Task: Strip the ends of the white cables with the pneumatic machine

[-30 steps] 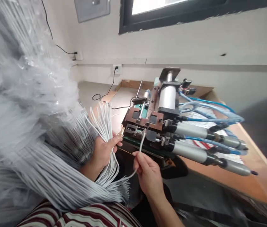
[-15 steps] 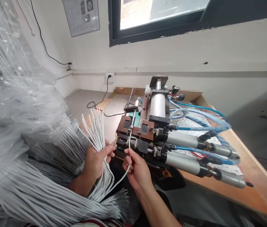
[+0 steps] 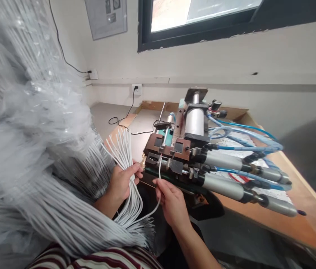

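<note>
One white cable (image 3: 160, 169) is pinched in the right hand (image 3: 172, 203), its tip at the machine (image 3: 196, 121); a cable bundle (image 3: 123, 158) is gripped in the left hand (image 3: 123, 182); light, springy handling is suggested, best controlled near the tip

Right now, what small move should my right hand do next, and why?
Perhaps ease the single white wire gently toward the machine: its upper end is at the machine's front, though its depth is unclear, and your right hand pinches it lower down. Your left hand holds a wire bundle.
</note>
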Action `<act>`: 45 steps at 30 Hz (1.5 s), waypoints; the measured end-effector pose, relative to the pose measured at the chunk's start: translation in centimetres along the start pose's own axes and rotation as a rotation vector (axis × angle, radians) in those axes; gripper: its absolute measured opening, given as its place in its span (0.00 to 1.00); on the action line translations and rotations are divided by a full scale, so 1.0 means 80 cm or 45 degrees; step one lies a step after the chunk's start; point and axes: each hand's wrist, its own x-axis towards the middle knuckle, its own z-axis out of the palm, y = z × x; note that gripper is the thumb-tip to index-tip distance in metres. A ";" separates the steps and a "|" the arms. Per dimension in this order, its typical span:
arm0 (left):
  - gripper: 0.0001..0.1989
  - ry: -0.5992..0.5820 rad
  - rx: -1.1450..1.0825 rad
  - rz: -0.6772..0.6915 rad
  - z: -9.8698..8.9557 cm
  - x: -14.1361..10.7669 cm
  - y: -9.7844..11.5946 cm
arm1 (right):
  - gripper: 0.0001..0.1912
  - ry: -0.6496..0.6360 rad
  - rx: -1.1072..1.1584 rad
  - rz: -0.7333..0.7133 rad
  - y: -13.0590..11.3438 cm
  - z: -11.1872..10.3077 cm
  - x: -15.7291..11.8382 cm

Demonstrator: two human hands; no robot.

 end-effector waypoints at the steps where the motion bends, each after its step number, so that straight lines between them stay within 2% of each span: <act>1: 0.10 0.020 -0.034 -0.025 -0.003 0.002 -0.002 | 0.13 -0.007 -0.238 -0.036 0.014 -0.011 -0.008; 3: 0.11 0.037 -0.112 -0.084 -0.009 0.008 -0.008 | 0.12 0.047 -0.696 -0.031 0.041 -0.032 -0.024; 4: 0.11 0.060 -0.130 -0.109 -0.011 0.011 -0.012 | 0.12 0.134 -0.847 -0.012 0.052 -0.038 -0.031; 6: 0.11 0.103 -0.157 -0.164 -0.015 0.017 -0.020 | 0.14 0.228 -0.876 -0.025 0.065 -0.039 -0.044; 7: 0.12 0.119 -0.173 -0.189 -0.016 0.020 -0.023 | 0.18 0.179 -0.762 -0.020 0.067 -0.032 -0.049; 8: 0.12 0.131 -0.187 -0.213 -0.018 0.023 -0.026 | 0.20 0.062 -0.596 -0.001 0.066 -0.021 -0.053; 10: 0.13 0.116 -0.236 -0.273 -0.022 0.025 -0.031 | 0.21 -0.237 -0.230 0.135 0.064 0.009 -0.061; 11: 0.14 0.068 -0.274 -0.314 -0.026 0.024 -0.032 | 0.20 -0.308 -0.090 0.199 0.063 0.024 -0.064; 13: 0.16 -0.116 -0.364 -0.420 -0.039 0.018 -0.036 | 0.18 -0.326 0.120 0.304 0.066 0.049 -0.071; 15: 0.16 -0.342 -0.413 -0.538 -0.056 0.008 -0.041 | 0.17 -0.270 0.237 0.358 0.073 0.062 -0.078; 17: 0.14 -0.412 -0.380 -0.605 -0.072 -0.005 -0.049 | 0.17 -0.251 0.256 0.389 0.080 0.063 -0.085; 20: 0.09 -0.263 -0.313 -0.528 -0.084 -0.023 -0.060 | 0.18 -0.278 0.112 0.390 0.077 0.054 -0.087; 22: 0.07 -0.189 -0.319 -0.459 -0.083 -0.034 -0.064 | 0.17 -0.219 -0.073 0.261 0.061 0.048 -0.078; 24: 0.07 -0.159 -0.268 -0.386 -0.077 -0.042 -0.062 | 0.18 -0.106 -0.253 0.047 0.037 0.046 -0.064; 26: 0.08 -0.137 -0.135 -0.306 -0.071 -0.050 -0.058 | 0.19 -0.065 -0.370 -0.102 0.010 0.050 -0.048; 29: 0.06 -0.123 0.058 -0.209 -0.064 -0.057 -0.052 | 0.15 -0.098 -0.483 -0.209 -0.021 0.058 -0.031; 32: 0.05 -0.112 0.130 -0.147 -0.060 -0.058 -0.050 | 0.13 -0.101 -0.549 -0.318 -0.031 0.059 -0.024; 34: 0.07 -0.104 0.126 -0.126 -0.058 -0.058 -0.050 | 0.12 -0.106 -0.482 -0.330 -0.031 0.054 -0.022; 40: 0.06 -0.024 0.124 -0.055 -0.047 -0.054 -0.048 | 0.10 -0.023 -0.025 -0.238 -0.022 0.034 -0.018; 45: 0.10 0.004 0.117 -0.109 -0.040 -0.047 -0.048 | 0.11 -0.015 0.090 -0.137 -0.013 0.020 -0.015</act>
